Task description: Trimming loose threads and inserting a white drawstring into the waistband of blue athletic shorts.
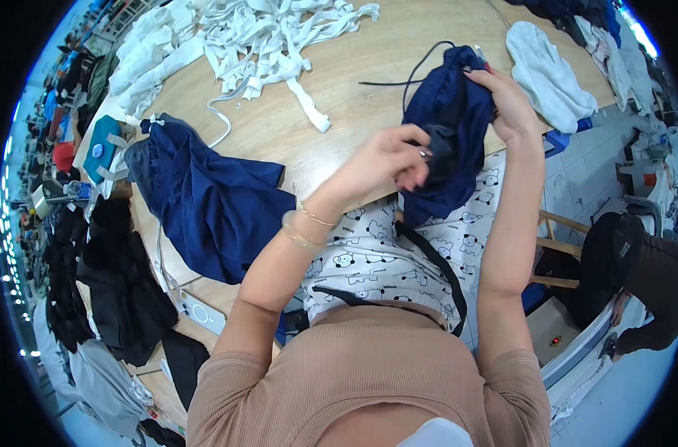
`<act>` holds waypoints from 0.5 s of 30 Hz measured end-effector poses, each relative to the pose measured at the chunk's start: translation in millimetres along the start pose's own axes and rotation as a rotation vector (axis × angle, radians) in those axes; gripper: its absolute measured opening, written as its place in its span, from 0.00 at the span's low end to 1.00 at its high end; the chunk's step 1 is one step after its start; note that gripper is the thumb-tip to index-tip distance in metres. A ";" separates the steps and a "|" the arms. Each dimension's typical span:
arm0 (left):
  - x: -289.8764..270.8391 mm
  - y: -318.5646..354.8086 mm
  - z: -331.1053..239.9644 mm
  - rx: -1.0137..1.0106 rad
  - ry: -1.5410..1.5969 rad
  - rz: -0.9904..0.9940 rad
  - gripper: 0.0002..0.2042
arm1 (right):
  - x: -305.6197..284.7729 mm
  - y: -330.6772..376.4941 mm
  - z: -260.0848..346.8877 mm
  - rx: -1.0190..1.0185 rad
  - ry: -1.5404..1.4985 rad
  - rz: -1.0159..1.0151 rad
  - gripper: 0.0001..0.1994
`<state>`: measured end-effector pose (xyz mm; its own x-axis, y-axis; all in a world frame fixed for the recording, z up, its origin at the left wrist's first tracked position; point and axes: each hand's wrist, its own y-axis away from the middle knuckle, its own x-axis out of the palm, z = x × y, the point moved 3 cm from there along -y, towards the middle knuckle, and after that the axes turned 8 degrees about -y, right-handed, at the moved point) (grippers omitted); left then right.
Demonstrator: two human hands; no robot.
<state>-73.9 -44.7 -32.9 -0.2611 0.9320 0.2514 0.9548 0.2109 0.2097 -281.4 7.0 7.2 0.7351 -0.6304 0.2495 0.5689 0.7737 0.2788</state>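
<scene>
A bunched navy garment (465, 112) with a gathered edge hangs over the table edge and my lap. My right hand (508, 104) grips its gathered top, thumb on the near side. A small pale tip (479, 51) pokes up by those fingers; its kind is unclear. From the garment's top a dark drawcord (406, 83) trails left onto the table. My left hand (395, 160) is in front of a darker inner part of the cloth, fingers curled and slightly blurred; anything inside them is hidden. Another navy garment (212, 201) lies on the table to the left.
White fabric strips (264, 45) are heaped on the wooden table (368, 56). A white cloth piece (547, 74) lies far right, and a phone (202, 311) near left. Black garments (123, 276) are piled left. At right, a person in dark clothing (651, 268) is close to a wooden stool (558, 246).
</scene>
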 end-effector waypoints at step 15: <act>-61.4 -37.9 -86.4 0.551 0.207 -0.702 0.18 | 133.4 117.6 29.7 -1.069 0.849 -0.059 0.35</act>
<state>-106.3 -135.4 25.4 -0.7765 0.4766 0.4122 0.4863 0.8692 -0.0889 -127.4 12.1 100.8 0.4779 -0.7311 -0.4870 0.3270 0.6626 -0.6738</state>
